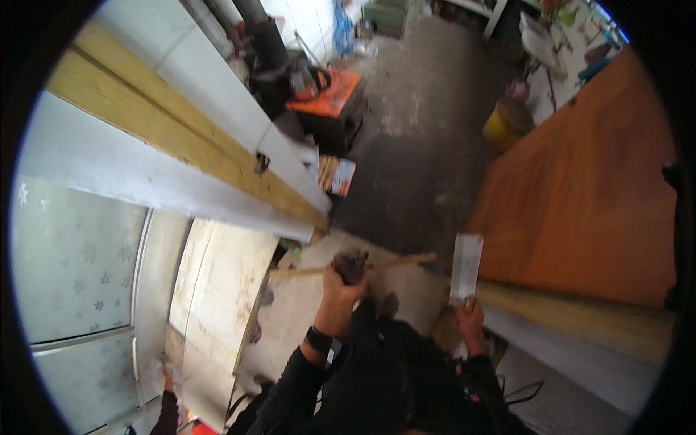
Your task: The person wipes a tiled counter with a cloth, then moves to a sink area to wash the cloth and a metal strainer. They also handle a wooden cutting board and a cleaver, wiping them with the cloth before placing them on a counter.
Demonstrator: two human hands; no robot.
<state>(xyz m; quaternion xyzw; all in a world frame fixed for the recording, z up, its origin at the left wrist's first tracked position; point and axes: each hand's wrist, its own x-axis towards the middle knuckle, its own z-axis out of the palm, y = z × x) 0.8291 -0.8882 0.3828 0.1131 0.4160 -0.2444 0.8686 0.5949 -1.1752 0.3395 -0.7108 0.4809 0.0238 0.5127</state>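
Note:
My left hand point(336, 304), below which a black watch sits on the wrist, grips a dark, rounded object point(350, 263). Blur keeps me from telling just what it is. In my right hand point(472, 324) is a cleaver point(466, 263), its broad rectangular blade pointing away from me, close to the edge of an orange-brown wooden door point(576, 201). Most of the cleaver's handle is hidden by my fingers. A thin wooden strip point(405, 261) lies low across the doorway, partly covered by my left hand and its object.
Left stands a yellow door frame point(217, 147), with a pale cabinet point(223, 288) nearer me. Another person's hand point(168, 379) touches something whitish at lower left. Beyond the doorway are a dark floor point(413, 163), a stove with an orange top point(334, 92), and a yellow bucket point(505, 125).

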